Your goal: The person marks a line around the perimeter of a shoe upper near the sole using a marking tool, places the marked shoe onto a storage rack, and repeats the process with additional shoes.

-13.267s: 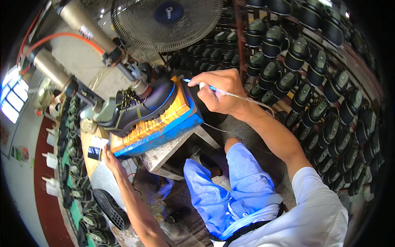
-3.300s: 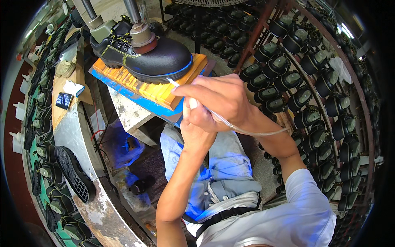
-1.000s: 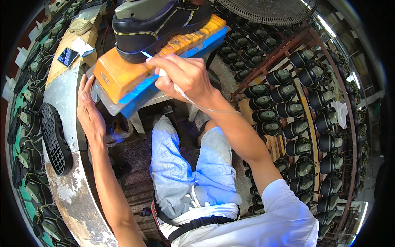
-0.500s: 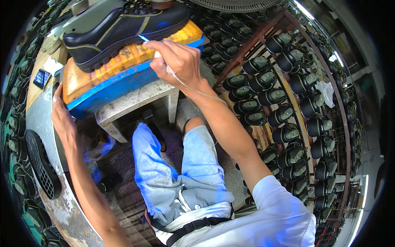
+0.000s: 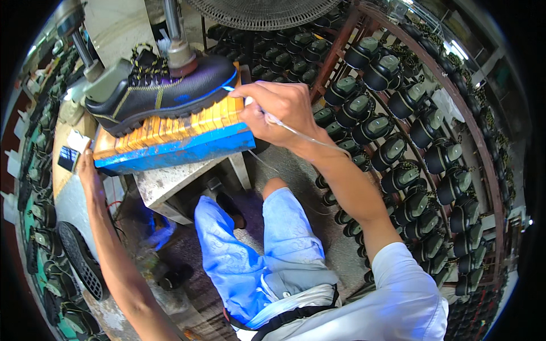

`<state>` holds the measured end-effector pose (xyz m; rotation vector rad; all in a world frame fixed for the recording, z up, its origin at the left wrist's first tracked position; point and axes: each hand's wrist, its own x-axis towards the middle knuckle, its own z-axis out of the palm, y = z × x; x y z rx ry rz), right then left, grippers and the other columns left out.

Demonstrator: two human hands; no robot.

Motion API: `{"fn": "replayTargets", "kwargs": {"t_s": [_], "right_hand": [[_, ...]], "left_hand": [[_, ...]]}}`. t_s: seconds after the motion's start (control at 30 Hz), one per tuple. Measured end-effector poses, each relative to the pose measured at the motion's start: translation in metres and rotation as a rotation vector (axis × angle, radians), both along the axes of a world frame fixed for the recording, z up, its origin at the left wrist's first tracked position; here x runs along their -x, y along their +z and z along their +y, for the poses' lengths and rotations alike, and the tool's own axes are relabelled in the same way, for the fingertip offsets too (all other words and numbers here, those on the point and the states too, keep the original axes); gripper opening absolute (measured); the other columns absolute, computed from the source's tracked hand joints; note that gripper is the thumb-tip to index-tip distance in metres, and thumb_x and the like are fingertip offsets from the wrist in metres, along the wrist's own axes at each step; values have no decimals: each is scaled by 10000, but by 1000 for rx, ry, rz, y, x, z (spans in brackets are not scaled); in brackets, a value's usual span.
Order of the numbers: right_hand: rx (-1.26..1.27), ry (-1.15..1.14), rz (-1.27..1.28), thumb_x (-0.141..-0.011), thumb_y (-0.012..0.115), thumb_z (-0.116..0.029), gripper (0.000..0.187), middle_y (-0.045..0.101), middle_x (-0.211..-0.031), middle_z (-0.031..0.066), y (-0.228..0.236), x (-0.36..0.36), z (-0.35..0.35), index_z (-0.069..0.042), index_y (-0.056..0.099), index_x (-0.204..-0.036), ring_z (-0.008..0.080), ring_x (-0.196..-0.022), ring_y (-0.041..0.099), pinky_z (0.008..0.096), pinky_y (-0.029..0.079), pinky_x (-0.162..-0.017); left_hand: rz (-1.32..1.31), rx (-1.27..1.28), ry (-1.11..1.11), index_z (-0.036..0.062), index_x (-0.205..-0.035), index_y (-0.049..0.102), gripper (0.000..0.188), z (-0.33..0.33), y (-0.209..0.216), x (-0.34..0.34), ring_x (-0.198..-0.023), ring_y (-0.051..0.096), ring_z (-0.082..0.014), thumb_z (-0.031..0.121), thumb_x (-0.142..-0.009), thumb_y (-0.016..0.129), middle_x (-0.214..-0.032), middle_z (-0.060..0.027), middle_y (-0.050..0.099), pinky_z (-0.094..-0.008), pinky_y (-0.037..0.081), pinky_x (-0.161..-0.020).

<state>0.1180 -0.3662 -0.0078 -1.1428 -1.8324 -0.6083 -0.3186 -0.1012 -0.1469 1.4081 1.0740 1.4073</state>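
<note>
Racks of black shoes (image 5: 398, 113) fill the right side, and the orange-and-blue pad (image 5: 170, 139) has swung back level on the counter (image 5: 170, 184) since a moment ago. The shoe (image 5: 159, 94) sits clamped on it. Right hand (image 5: 278, 108) pinches a thin tool (image 5: 230, 89) at the toe; left hand (image 5: 86, 167) now rests by the pad's corner, grip unclear.

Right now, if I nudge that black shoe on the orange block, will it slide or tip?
Probably neither. The black shoe looks pinned: a metal post presses into its opening, and its sole sits flat on the ribbed orange pad. The toe looks stiff and rounded, so the right hand beside it would likely meet firm resistance. The upper and laces may flex somewhat.
</note>
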Motion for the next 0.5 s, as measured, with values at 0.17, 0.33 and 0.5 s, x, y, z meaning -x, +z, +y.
{"fn": "replayTargets", "kwargs": {"t_s": [0.17, 0.33, 0.5], "right_hand": [[-158, 138, 182, -890, 551, -88, 271, 641, -641, 75, 25, -19, -34, 9, 778, -1002, 133, -525, 599, 279, 473, -509], [384, 339, 670, -998, 445, -108, 446, 693, -666, 88, -6, 13, -38, -30, 620, -1401, 146, -578, 661, 298, 541, -589], [359, 256, 509, -998, 586, -195, 370, 755, -852, 150, -59, 72, 5, -20, 620, -1322, 311, -715, 736, 408, 606, -704]], "left_hand": [[56, -104, 102, 2, -1469, 574, 431, -3, -7, -1, -1288, 580, -218, 222, -1119, 450, -1399, -129, 643, -362, 438, -1123], [-59, -88, 382, -4, -1471, 553, 442, -136, 15, -66, -1002, 572, -165, 239, -1108, 484, -1249, -108, 645, -314, 459, -856], [58, -53, 143, -7, -1456, 559, 440, -294, 39, -112, -639, 498, -52, 136, -1044, 620, -886, -21, 655, -215, 365, -541]]}}
